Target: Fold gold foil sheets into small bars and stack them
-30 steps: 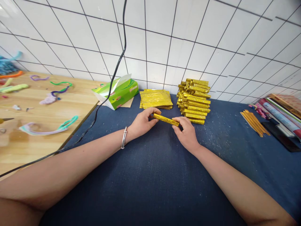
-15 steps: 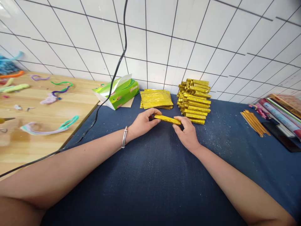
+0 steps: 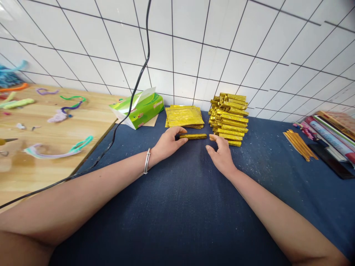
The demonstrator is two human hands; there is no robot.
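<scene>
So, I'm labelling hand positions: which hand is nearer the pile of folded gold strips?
Right. The right hand is just in front of the pile; the left hand is farther left, holding a single gold strip.

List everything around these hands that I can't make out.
All in the head view:
- Gold strip, near side: partly hidden by the left hand.
- Gold stack, rear pieces: hidden by the front ones.
- Blue fuzzy bundle: blurred, cut off by the left edge.
- Lettering on the blue-and-red item: too blurred to read.
</scene>
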